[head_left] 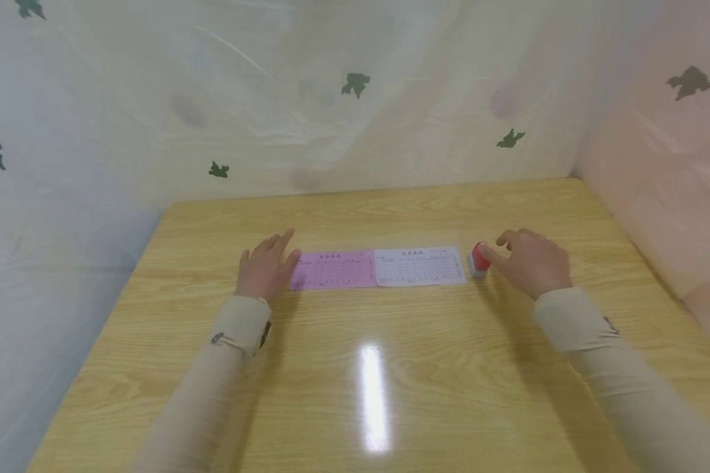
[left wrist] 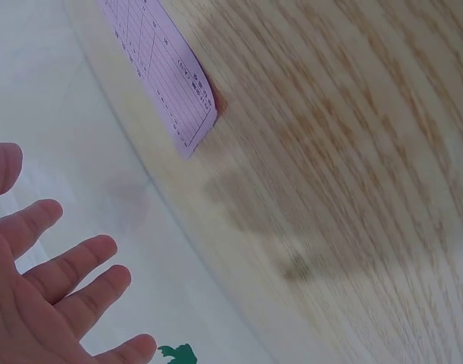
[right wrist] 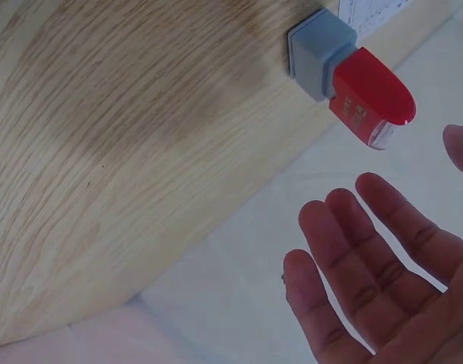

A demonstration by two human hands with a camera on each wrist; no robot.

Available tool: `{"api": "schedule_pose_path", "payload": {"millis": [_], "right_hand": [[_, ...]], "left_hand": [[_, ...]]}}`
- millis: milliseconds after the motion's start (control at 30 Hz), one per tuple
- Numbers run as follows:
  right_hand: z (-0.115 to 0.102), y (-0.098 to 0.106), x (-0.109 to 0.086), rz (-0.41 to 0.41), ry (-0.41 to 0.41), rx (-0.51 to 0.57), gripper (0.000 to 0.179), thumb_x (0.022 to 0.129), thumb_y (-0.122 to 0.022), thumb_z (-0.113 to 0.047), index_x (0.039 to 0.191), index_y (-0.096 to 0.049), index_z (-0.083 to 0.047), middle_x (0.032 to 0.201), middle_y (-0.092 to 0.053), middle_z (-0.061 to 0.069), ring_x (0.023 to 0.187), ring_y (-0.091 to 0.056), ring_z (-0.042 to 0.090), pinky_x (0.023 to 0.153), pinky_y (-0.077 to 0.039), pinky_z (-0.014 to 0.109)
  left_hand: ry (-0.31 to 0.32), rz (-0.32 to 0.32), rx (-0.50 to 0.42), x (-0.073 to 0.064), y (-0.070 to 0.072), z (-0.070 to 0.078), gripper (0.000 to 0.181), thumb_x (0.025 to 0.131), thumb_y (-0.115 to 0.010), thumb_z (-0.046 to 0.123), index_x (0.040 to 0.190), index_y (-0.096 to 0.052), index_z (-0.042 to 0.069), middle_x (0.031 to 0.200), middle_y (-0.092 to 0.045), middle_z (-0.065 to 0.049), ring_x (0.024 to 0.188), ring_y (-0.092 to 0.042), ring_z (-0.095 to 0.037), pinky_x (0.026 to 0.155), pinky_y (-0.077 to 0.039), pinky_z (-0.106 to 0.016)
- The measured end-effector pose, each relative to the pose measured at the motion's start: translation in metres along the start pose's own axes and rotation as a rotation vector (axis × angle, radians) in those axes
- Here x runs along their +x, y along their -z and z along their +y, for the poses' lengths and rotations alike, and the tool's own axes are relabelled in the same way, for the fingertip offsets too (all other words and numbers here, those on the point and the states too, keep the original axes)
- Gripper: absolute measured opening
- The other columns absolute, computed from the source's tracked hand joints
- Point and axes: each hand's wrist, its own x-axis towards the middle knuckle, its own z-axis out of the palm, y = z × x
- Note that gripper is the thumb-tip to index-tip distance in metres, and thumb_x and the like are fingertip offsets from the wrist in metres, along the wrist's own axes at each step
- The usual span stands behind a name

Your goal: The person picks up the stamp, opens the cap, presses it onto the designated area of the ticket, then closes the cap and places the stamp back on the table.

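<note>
A pink printed form [head_left: 331,270] and a white printed form [head_left: 420,267] lie side by side on the wooden table, the pink one on the left. My left hand [head_left: 266,268] hovers beside the pink form's left end, fingers spread and holding nothing. In the left wrist view, space shows between those fingers [left wrist: 79,262] and the pink form [left wrist: 167,83]. Just right of the white form stands a self-inking stamp [right wrist: 371,98] with a red top and grey base. Near it is my right hand [head_left: 532,261], fingers extended and apart from the stamp in the right wrist view.
The wood-grain table [head_left: 307,368] runs up to a pale cloth backdrop [head_left: 272,98] with green bird-like shapes. Another cloth wall [head_left: 657,164] borders the table's right side. A bright light reflection lies on the front of the tabletop.
</note>
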Motion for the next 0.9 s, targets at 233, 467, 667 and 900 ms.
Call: {"api": "schedule_pose_path", "payload": {"millis": [233, 467, 667, 900], "right_hand": [[-0.001, -0.005, 0.000, -0.007, -0.019, -0.010, 0.070, 0.099, -0.050, -0.061, 0.119, -0.066, 0.004, 0.108, -0.068, 0.026, 0.095, -0.065, 0.044, 0.065, -0.052, 0.056], [-0.002, -0.010, 0.005, -0.057, -0.023, -0.011, 0.068, 0.099, -0.052, -0.060, 0.120, -0.065, 0.003, 0.116, -0.067, 0.028, 0.097, -0.064, 0.044, 0.065, -0.053, 0.053], [-0.003, -0.012, 0.011, -0.096, -0.029, -0.040, 0.068, 0.099, -0.051, -0.060, 0.118, -0.066, 0.003, 0.120, -0.065, 0.030, 0.095, -0.064, 0.044, 0.066, -0.052, 0.054], [-0.006, -0.014, 0.011, -0.115, -0.045, -0.024, 0.051, 0.098, -0.056, -0.053, 0.084, -0.061, -0.004, 0.079, -0.060, 0.012, 0.069, -0.052, 0.027, 0.055, -0.040, 0.038]], "left_hand": [[0.011, 0.009, 0.007, -0.002, -0.001, 0.003, 0.059, 0.110, -0.036, 0.038, 0.162, -0.024, 0.013, 0.162, -0.028, -0.023, 0.149, -0.026, -0.043, 0.120, -0.008, -0.067], [0.024, 0.010, 0.009, -0.003, -0.001, 0.005, 0.059, 0.110, -0.038, 0.038, 0.162, -0.025, 0.013, 0.163, -0.028, -0.022, 0.149, -0.026, -0.042, 0.121, -0.008, -0.065], [0.038, 0.006, 0.020, -0.002, -0.001, 0.009, 0.059, 0.110, -0.039, 0.039, 0.162, -0.026, 0.014, 0.164, -0.027, -0.021, 0.150, -0.025, -0.040, 0.122, -0.008, -0.064], [0.008, 0.000, 0.032, -0.001, -0.003, 0.011, 0.060, 0.109, -0.040, 0.039, 0.162, -0.026, 0.014, 0.163, -0.029, -0.021, 0.150, -0.026, -0.040, 0.121, -0.009, -0.064]]}}
